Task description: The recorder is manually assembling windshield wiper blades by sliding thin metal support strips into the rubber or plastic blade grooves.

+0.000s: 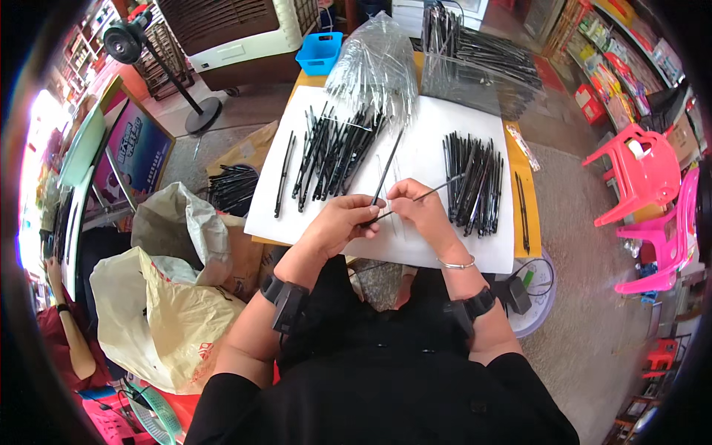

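Note:
My left hand point(345, 222) is closed around the lower end of a thin black rod point(389, 165), which slants up and away over the white board point(415, 141). A second thin black rod point(443, 185) runs from my left fingers through the pinched fingers of my right hand point(420, 210), so the two rods cross near my left fingertips. Beyond my left hand lies a heap of slim black rods point(334, 156). Another bundle of black rods point(473, 182) sits just right of my right hand. Fine thin wires seem to lie on the board between the heaps.
A clear plastic bag point(374, 67) and a blue basket point(319, 53) stand at the far edge. Clear packaging with more rods point(482, 63) is at far right. Sacks point(159, 311) crowd the left; pink stools point(638, 174) stand right. Another person's arm point(73, 334) shows far left.

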Demonstrator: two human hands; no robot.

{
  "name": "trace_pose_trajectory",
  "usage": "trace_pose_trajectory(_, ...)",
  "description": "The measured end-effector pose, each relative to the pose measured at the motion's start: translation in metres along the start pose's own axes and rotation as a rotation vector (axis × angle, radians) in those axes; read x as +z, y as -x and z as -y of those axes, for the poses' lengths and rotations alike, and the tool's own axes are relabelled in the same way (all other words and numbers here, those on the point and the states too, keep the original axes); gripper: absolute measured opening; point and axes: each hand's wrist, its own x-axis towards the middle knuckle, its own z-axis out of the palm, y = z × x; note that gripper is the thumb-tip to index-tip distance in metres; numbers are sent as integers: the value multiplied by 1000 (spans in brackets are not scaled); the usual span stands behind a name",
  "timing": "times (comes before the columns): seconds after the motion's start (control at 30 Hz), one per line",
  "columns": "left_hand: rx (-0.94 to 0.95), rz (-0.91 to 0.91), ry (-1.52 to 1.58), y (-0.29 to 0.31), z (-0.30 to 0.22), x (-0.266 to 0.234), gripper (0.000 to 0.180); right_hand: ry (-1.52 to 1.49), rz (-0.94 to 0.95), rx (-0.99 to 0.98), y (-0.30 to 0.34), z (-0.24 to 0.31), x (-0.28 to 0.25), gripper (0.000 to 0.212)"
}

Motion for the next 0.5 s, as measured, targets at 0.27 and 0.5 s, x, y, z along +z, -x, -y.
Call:
trace_pose_trajectory(0.27,398,-54,386,-15,1,-18,25,72,-323,-133,-15,-3,4,20)
trace_pose_trajectory(0.5,504,110,539,-21,29,-31,26,903,-385,-542,-72,19,26,8)
